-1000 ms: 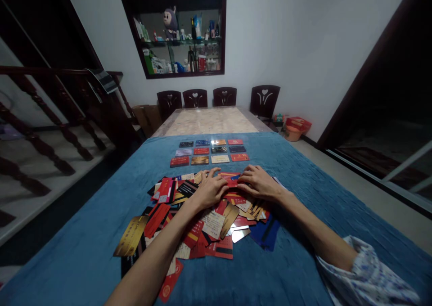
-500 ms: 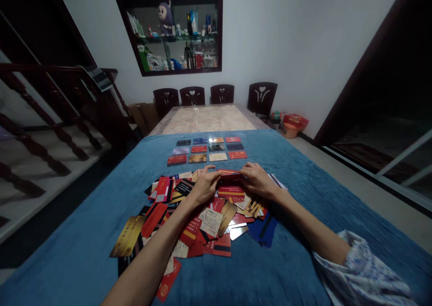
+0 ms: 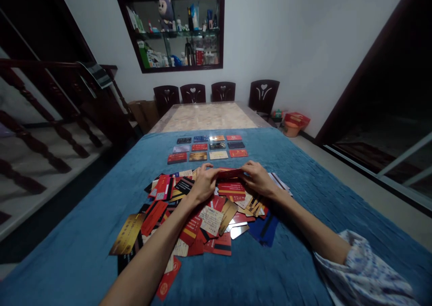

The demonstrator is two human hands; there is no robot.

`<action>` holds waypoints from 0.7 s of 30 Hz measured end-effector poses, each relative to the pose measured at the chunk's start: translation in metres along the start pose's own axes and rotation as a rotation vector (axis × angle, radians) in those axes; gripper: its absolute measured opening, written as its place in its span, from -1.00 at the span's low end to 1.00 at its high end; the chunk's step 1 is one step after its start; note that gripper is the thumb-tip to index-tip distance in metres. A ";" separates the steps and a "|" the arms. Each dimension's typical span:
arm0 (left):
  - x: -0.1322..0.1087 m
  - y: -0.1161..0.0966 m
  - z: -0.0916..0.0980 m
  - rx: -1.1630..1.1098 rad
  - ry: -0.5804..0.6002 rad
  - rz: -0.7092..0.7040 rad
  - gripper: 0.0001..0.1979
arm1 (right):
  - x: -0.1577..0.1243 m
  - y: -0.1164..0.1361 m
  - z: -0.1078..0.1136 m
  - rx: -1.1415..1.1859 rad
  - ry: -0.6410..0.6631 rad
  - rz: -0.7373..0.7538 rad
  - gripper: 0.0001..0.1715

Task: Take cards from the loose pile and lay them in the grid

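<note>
Between my two hands a dark red card (image 3: 230, 173) is held by its ends, above a loose heap of cards. My left hand (image 3: 205, 182) pinches its left end, and my right hand (image 3: 255, 178) its right end. Below them lie red cards with yellow stripes (image 3: 231, 189), a cream card (image 3: 211, 220) and gold cards (image 3: 127, 235), overlapping at many angles. Beyond the hands, cards are laid in three rows, among them a gold one (image 3: 198, 156) and a cream one (image 3: 218, 155) in the nearest row.
A blue cloth (image 3: 270, 274) covers the near part of the table, with a bare marbled tabletop (image 3: 209, 116) past it. Dark chairs (image 3: 263, 96) stand behind. A wooden railing (image 3: 43, 67) is at the left, and a wall cabinet (image 3: 172, 33) hangs at the back.
The held red card has tilted, so more of its face shows. Both hands keep their grip in nearly the same place. The view has shifted slightly.
</note>
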State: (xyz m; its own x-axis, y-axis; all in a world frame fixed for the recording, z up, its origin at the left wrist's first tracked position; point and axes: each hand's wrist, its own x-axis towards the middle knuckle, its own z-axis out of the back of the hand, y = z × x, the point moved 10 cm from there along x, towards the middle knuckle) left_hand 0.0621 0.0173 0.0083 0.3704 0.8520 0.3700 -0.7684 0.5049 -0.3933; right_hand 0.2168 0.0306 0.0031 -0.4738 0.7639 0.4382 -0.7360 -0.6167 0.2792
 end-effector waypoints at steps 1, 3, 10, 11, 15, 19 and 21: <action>0.000 0.000 0.001 -0.002 -0.004 0.005 -0.59 | 0.000 -0.001 0.001 0.021 -0.011 -0.004 -0.80; -0.001 -0.001 0.002 -0.009 -0.013 0.013 -0.59 | -0.001 -0.002 0.003 0.064 -0.036 -0.012 -0.81; -0.001 0.000 0.007 -0.042 -0.069 0.034 -0.60 | -0.002 -0.003 0.005 0.064 -0.074 -0.037 -0.76; -0.001 0.000 0.006 -0.043 -0.072 0.038 -0.60 | -0.002 -0.002 0.006 0.047 -0.075 -0.036 -0.72; 0.000 -0.002 0.004 -0.035 -0.057 0.039 -0.56 | -0.002 0.006 0.007 -0.031 -0.082 0.006 -0.60; -0.001 -0.005 0.005 -0.025 -0.065 0.025 -0.54 | -0.003 0.013 0.008 -0.101 -0.100 0.060 -0.60; -0.002 -0.005 0.004 -0.010 -0.065 0.018 -0.54 | -0.003 0.015 0.007 -0.120 -0.100 0.073 -0.61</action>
State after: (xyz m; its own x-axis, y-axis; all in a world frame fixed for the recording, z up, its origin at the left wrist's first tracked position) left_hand 0.0632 0.0128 0.0135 0.3215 0.8502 0.4168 -0.7694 0.4911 -0.4084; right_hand 0.2105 0.0177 0.0120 -0.4818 0.6917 0.5380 -0.7569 -0.6378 0.1423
